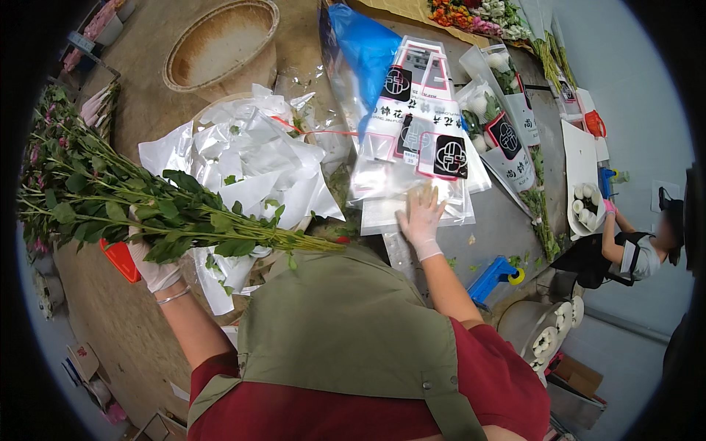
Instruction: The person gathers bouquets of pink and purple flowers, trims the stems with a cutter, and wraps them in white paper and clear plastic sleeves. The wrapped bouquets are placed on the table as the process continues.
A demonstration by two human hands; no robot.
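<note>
A large bunch of long-stemmed flowers (160,215) with green leaves and small pink blooms lies across my left forearm side, its cut stems reaching to my apron. My left hand (151,259), in a thin glove, grips the bunch from below; the leaves hide part of its fingers. My right hand (423,218), gloved too, rests flat with fingers spread on the lower edge of a stack of printed clear plastic flower sleeves (413,149). These sleeves lie on the grey worktable (496,215). Beside the bunch, crumpled white wrapping (259,160) fills a round container.
Wrapped white flowers (504,138) lie right of the sleeves. A blue tape dispenser (491,281) stands near my right elbow. Past the wrapping is a large empty tub (223,49). At far right a co-worker (634,242) holds white wrapped blooms (586,206). Colourful bouquets (480,19) lie at the back.
</note>
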